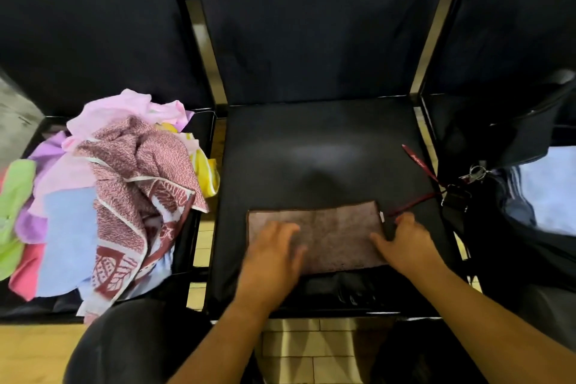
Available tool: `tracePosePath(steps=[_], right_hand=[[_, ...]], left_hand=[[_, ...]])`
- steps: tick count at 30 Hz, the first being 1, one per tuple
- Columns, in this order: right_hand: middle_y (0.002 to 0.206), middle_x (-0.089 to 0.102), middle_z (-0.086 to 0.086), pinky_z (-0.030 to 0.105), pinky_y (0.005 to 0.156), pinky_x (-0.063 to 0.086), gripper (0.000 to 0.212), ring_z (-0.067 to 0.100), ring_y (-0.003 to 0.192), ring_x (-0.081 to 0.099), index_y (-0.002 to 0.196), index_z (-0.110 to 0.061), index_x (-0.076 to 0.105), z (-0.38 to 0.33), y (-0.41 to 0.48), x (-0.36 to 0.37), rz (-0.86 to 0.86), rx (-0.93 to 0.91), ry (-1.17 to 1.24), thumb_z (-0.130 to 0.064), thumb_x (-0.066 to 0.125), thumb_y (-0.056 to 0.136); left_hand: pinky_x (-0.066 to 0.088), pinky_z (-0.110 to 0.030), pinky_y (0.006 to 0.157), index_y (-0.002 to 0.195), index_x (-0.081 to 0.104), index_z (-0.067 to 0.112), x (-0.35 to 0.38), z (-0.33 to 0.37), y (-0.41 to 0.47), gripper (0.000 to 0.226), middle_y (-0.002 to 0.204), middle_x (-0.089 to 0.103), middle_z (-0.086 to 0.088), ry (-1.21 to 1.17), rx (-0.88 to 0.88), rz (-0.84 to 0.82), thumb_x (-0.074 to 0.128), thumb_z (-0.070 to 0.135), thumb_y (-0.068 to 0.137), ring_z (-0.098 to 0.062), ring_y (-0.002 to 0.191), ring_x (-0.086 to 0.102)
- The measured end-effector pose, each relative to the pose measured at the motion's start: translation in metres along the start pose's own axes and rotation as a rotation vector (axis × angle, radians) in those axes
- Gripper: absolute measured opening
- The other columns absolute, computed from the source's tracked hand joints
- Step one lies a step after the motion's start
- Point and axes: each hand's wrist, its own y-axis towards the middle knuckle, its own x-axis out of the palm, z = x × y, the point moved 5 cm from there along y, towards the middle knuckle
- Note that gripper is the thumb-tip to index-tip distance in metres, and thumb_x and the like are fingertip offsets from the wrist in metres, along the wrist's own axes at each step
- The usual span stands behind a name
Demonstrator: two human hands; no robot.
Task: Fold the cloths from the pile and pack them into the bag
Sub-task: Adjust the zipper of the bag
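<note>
pressing flat on brown cloth: left hand, right hand, fingers spread.

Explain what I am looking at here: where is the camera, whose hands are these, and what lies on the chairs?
No machine here: a person works with bare hands. The one picture comes from a camera worn on the head, looking down at a row of black chairs. On the middle seat a brownish cloth lies flat. The left hand presses flat on it; the right hand is at its right edge, too blurred to tell whether it pinches. The left chair holds a pile of loose cloths. On the right stands an open black bag with a light blue cloth inside; a red strap lies on the seat beside it.
</note>
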Motion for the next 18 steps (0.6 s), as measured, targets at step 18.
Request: tracePosePath(steps=[18], right_hand=[[0.117,0.066,0.020,0.037,0.059,0.055,0.057,0.029,0.089,0.069,0.141,0.000,0.049,0.012,-0.057,0.029,-0.057,0.595,1.134,-0.011,0.075,0.092]], left_hand=[[0.006,-0.040,0.129,0.163,0.011,0.034,0.037,0.037,-0.043,0.069,0.172,0.008,0.006,0.023,0.119,-0.239,0.035,0.060,0.103,-0.018,0.158,0.002]])
